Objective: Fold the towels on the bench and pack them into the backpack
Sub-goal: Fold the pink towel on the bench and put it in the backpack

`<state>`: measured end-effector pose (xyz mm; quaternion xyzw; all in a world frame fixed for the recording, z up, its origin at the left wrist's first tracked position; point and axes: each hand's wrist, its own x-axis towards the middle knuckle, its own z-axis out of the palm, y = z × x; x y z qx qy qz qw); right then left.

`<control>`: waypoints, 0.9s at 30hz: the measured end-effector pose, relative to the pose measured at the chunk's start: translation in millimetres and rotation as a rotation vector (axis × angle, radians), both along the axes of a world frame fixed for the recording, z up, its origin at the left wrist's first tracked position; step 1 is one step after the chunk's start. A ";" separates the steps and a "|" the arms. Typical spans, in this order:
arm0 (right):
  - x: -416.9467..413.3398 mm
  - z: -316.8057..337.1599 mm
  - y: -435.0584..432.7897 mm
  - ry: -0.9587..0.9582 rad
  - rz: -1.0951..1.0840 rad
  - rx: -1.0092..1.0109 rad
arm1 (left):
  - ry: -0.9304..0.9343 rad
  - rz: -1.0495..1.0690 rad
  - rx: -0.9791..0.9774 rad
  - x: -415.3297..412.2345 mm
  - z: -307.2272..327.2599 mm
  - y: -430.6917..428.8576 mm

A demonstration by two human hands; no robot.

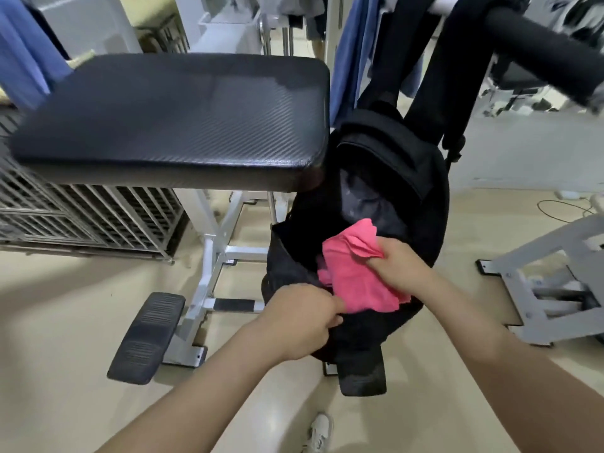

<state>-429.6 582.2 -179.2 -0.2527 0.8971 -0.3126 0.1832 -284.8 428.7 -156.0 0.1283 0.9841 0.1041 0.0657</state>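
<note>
A black backpack (415, 178) hangs by its straps from a padded black bar at the upper right, its main compartment open toward me. A folded pink towel (353, 282) sits halfway inside the opening. My right hand (402, 266) grips the towel's upper right edge. My left hand (304, 322) holds the near rim of the backpack's opening, fingers curled round the black fabric. The black padded bench (170, 119) to the left has nothing lying on its top.
The bench's white steel frame (212, 253) and black foot pads stand on the beige floor below. A metal wire cage (81, 210) is at the left. Another grey machine frame (549, 279) is at the right. Blue clothes hang behind. My shoe (322, 429) shows at the bottom.
</note>
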 end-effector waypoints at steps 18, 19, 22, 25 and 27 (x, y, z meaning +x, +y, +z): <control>55.6 16.9 -24.4 0.375 0.156 0.329 | -0.255 0.043 0.484 103.2 106.2 32.3; 54.0 14.2 -28.4 0.376 0.186 0.367 | -0.270 0.041 0.503 99.9 106.9 34.4; 52.0 1.2 -33.8 0.517 0.230 0.471 | -0.327 0.031 0.566 90.8 106.6 40.6; 48.8 -13.8 -46.2 0.685 0.177 0.503 | -0.365 0.018 0.578 81.9 107.6 47.0; 50.1 -23.4 -56.5 0.601 0.193 0.528 | -0.376 0.011 0.590 75.5 106.5 49.3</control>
